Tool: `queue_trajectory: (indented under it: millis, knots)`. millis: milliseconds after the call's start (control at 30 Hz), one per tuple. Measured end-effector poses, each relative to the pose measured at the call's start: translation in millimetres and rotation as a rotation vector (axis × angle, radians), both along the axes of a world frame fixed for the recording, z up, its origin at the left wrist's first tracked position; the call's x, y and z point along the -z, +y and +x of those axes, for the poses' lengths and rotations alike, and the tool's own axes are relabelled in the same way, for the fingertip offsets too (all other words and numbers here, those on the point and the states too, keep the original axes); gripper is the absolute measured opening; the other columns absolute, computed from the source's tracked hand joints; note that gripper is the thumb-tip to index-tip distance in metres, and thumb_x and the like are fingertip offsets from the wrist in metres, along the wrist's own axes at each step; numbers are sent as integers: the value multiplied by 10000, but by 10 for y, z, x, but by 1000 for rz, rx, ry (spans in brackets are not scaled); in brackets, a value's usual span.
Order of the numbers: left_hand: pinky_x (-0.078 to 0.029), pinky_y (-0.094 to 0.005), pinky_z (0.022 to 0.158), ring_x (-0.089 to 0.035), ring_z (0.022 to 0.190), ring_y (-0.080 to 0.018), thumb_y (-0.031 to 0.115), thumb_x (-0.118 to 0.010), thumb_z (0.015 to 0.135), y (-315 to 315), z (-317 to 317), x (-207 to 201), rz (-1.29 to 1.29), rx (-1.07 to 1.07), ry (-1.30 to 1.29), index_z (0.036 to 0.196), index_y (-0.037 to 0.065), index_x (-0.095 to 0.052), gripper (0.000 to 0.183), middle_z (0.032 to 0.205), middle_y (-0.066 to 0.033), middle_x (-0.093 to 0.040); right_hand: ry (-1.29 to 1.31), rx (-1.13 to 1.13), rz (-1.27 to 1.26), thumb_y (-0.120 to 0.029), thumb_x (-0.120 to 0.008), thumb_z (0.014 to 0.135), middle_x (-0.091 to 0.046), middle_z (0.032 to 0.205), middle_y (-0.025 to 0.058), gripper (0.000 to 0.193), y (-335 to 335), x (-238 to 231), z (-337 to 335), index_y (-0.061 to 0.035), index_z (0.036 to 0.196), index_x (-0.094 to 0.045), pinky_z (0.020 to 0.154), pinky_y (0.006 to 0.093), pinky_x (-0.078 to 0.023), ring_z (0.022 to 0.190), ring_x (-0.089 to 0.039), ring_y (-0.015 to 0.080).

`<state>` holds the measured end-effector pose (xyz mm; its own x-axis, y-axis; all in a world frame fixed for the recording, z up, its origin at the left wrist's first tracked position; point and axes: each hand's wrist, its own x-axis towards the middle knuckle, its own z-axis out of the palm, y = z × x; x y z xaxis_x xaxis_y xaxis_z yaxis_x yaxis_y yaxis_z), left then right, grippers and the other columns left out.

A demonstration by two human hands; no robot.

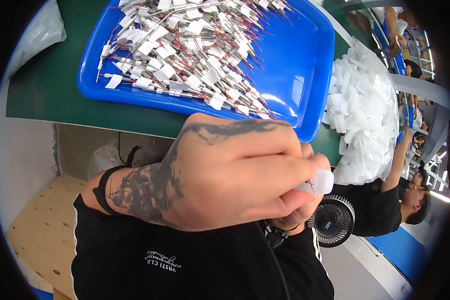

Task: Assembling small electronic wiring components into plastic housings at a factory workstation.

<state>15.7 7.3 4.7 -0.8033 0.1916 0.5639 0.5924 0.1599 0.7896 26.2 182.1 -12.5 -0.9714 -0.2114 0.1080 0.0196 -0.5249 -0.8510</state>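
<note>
My left hand (230, 170) is closed in front of my chest, its back toward the view, with a black band at the wrist. Its thumb and index finger pinch a small translucent white plastic sleeve (323, 182), where thin reddish wire shows. Behind it my right hand (305, 212), a watch at its wrist, is mostly hidden. Its visible fingers curl close around the same spot; what they hold is covered. Just beyond my hands, a blue tray (285, 65) carries a heap of thin metal rods (185, 55) with red wires and white tags.
A clear bag of white plastic sleeves (362, 115) lies right of the tray on the green table (40, 95). Another plastic bag (40, 32) sits at far left. A black fan (331, 221) stands at right, near a person in black (370, 210). More people work beyond.
</note>
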Motion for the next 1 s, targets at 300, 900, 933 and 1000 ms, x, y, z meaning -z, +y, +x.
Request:
queue_trajectory:
  millis: [300,900,933,1000]
  knots:
    - [-505,-215,534,-646,664,-133,173,-848,682,97,4,45,72,-146,209,977,64,-693,350,929,-44,-673,-126,-105,-41,-75,-687,842,-518,839,71,210,22,-112,-35,-52,874,-481,666,276,-433,722,-481,123]
    - [-472,-218,499,-624,621,-169,182,-849,641,1,29,-138,-79,-142,321,927,21,-698,362,959,-121,-680,-144,-41,-95,-181,-704,855,-571,944,106,234,-53,-165,89,-30,908,-532,701,275,-477,782,-555,140]
    - [-482,-223,514,-628,631,-172,186,-857,634,-61,-19,-151,-79,-171,289,937,17,-692,384,966,-132,-677,-106,-57,-117,-181,-704,855,-571,944,106,234,-78,-207,32,-30,908,-532,701,275,-477,782,-555,140]
    - [-518,-258,549,-640,667,-186,192,-877,628,-249,-61,-378,-14,-211,192,953,10,-671,426,996,-172,-658,-224,-97,-2,-168,-679,871,-570,920,115,215,-18,-363,-195,-21,917,-529,648,258,-474,748,-558,144]
